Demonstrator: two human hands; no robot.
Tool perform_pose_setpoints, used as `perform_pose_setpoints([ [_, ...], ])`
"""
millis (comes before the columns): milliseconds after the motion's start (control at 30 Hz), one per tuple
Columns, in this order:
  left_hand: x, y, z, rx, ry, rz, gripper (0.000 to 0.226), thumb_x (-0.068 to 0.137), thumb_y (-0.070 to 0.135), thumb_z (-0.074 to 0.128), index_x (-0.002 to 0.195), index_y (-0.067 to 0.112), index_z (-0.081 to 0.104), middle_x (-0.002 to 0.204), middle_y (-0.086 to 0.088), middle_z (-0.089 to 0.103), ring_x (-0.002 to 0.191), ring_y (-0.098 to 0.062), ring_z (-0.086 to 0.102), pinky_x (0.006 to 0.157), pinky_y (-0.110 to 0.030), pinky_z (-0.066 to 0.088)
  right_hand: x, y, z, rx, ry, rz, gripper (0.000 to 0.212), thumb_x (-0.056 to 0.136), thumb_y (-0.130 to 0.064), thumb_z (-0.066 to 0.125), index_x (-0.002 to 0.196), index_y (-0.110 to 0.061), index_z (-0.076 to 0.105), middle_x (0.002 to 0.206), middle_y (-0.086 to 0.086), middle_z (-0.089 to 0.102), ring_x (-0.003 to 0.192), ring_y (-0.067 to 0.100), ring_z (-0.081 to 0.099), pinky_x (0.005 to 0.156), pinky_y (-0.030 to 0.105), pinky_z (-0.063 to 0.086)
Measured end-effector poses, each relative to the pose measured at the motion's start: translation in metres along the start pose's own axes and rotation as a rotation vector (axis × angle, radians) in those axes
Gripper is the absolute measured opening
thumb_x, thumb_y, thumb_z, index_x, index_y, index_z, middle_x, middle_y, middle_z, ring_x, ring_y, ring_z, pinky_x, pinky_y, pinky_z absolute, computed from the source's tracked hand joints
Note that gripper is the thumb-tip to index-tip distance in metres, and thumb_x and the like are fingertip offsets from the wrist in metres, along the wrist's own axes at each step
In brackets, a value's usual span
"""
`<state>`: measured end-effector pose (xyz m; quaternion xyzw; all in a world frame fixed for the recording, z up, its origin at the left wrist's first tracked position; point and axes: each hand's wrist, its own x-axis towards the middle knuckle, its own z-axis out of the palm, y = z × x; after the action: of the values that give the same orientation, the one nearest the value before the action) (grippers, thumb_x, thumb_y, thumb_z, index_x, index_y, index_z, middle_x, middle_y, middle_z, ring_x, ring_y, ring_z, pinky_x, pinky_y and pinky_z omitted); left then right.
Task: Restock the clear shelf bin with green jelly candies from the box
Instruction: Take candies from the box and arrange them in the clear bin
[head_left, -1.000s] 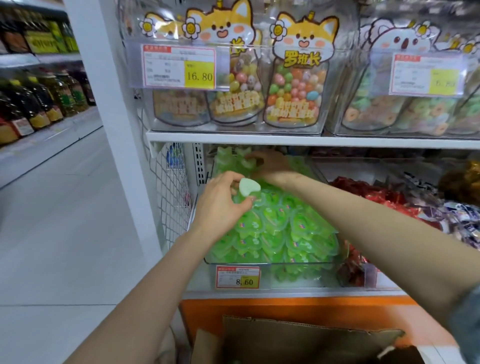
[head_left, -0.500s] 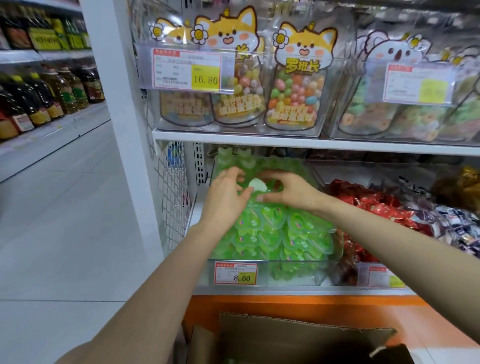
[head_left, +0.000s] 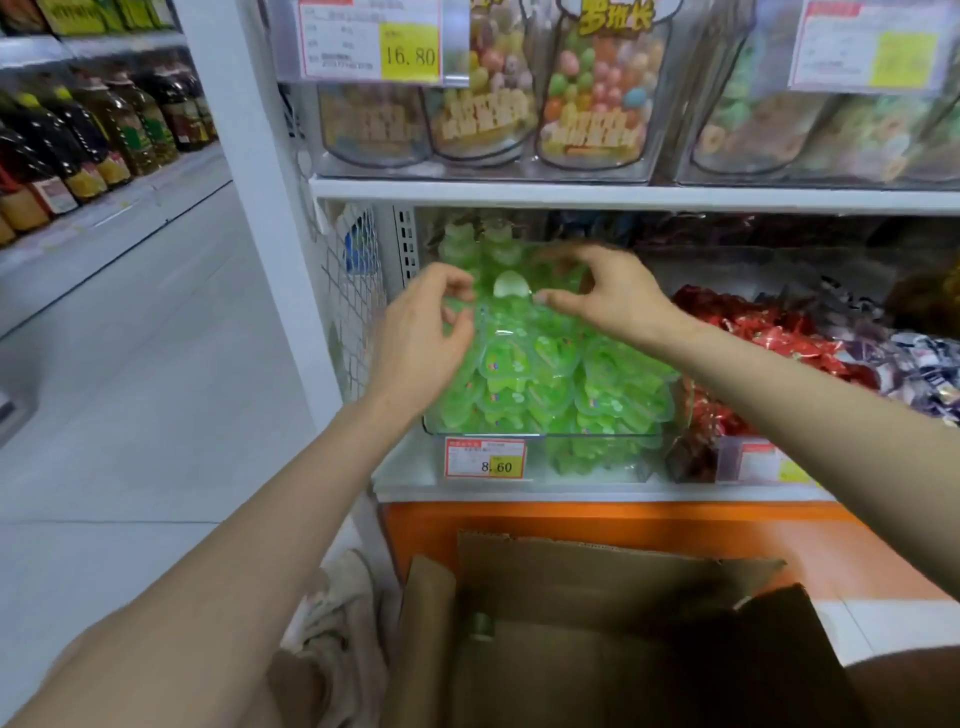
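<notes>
STEP: pile-top tidying judged in hand | green jelly candies (head_left: 545, 364) heaped in clear shelf bin (head_left: 545, 435), 1 pale cup (head_left: 509, 286) on top | left hand (head_left: 426, 325), right hand (head_left: 610, 296) held over pile, fingers loosely curled, nothing pinched | NEXT: box (head_left: 597, 587) below to be reached.

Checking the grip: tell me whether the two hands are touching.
Apart. Head view: a pale jelly candy shows in the gap between left hand and right hand.

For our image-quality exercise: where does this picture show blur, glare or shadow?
Head view: motion blur smears the left hand and right hand; glare washes out the upper-right price tag; the cardboard box interior lies in shadow.
</notes>
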<state>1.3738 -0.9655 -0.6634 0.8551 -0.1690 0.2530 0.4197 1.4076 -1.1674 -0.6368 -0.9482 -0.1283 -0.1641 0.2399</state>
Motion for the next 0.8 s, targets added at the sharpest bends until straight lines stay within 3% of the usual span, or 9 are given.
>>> perform_pose_setpoints([
  [100, -0.042, 0.018, 0.007, -0.075, -0.144, 0.151, 0.021, 0.084, 0.008, 0.054, 0.104, 0.011, 0.059, 0.096, 0.002, 0.066, 0.071, -0.007, 0.054, 0.067, -0.017, 0.042, -0.070, -0.008, -0.014, 0.175, 0.154, -0.105, 0.030, 0.080, -0.029, 0.062, 0.108, -0.021, 0.064, 0.089, -0.010, 0.061, 0.065, 0.009, 0.052, 0.072, 0.023, 0.046],
  [200, -0.103, 0.023, 0.029, -0.036, -0.378, 0.247, 0.022, 0.084, 0.016, 0.052, 0.104, 0.014, 0.061, 0.095, 0.005, 0.064, 0.076, -0.007, 0.054, 0.064, -0.017, 0.040, -0.158, 0.002, 0.003, 0.231, 0.131, -0.066, 0.022, 0.081, -0.030, 0.053, 0.099, -0.025, 0.064, 0.079, -0.020, 0.059, 0.059, 0.004, 0.052, 0.062, 0.009, 0.037],
  [267, -0.144, 0.013, 0.051, 0.075, -0.587, 0.275, 0.024, 0.086, 0.020, 0.051, 0.108, 0.015, 0.059, 0.104, 0.002, 0.064, 0.085, -0.010, 0.058, 0.069, -0.023, 0.042, -0.209, 0.024, 0.029, 0.186, -0.015, -0.004, 0.024, 0.080, -0.037, 0.048, 0.095, -0.028, 0.064, 0.079, -0.021, 0.061, 0.062, 0.000, 0.053, 0.061, 0.009, 0.037],
  [367, -0.192, -0.019, 0.088, 0.245, -1.020, 0.074, 0.032, 0.092, 0.022, 0.051, 0.123, 0.015, 0.049, 0.126, -0.002, 0.054, 0.107, -0.018, 0.056, 0.084, -0.028, 0.043, -0.268, 0.074, 0.079, 0.085, -0.406, 0.087, 0.024, 0.081, -0.031, 0.055, 0.103, -0.029, 0.063, 0.089, -0.012, 0.063, 0.077, 0.002, 0.058, 0.078, 0.018, 0.048],
  [433, -0.226, -0.041, 0.113, 0.308, -1.226, -0.103, 0.040, 0.094, 0.022, 0.052, 0.132, 0.017, 0.042, 0.138, -0.005, 0.044, 0.117, -0.021, 0.051, 0.094, -0.032, 0.043, -0.300, 0.101, 0.110, 0.040, -0.708, 0.149, 0.039, 0.083, -0.021, 0.061, 0.121, -0.028, 0.055, 0.107, -0.007, 0.057, 0.093, 0.012, 0.061, 0.089, 0.034, 0.048],
  [533, -0.291, -0.063, 0.145, 0.372, -1.453, -0.352, 0.060, 0.095, 0.024, 0.051, 0.147, 0.018, 0.021, 0.155, -0.011, 0.018, 0.136, -0.031, 0.031, 0.107, -0.040, 0.033, -0.347, 0.127, 0.151, -0.098, -1.044, 0.250, 0.059, 0.090, -0.029, 0.057, 0.143, -0.028, 0.030, 0.143, 0.001, 0.034, 0.128, 0.025, 0.044, 0.101, 0.033, 0.040],
  [667, -0.354, -0.083, 0.161, 0.568, -1.662, -0.442, 0.071, 0.096, 0.025, 0.049, 0.150, 0.022, 0.004, 0.156, -0.017, -0.009, 0.141, -0.041, 0.007, 0.112, -0.048, 0.021, -0.408, 0.160, 0.187, -0.226, -1.317, 0.399, 0.081, 0.090, -0.038, 0.058, 0.151, -0.025, 0.006, 0.156, 0.016, 0.003, 0.139, 0.036, 0.022, 0.109, 0.038, 0.032],
  [800, -0.389, -0.105, 0.162, 0.639, -1.711, -0.537, 0.071, 0.098, 0.024, 0.045, 0.150, 0.019, -0.002, 0.154, -0.019, -0.013, 0.141, -0.041, 0.010, 0.112, -0.045, 0.021, -0.448, 0.182, 0.199, -0.283, -1.361, 0.515, 0.083, 0.090, -0.034, 0.058, 0.151, -0.023, 0.003, 0.153, 0.017, 0.008, 0.135, 0.039, 0.028, 0.107, 0.039, 0.033],
])
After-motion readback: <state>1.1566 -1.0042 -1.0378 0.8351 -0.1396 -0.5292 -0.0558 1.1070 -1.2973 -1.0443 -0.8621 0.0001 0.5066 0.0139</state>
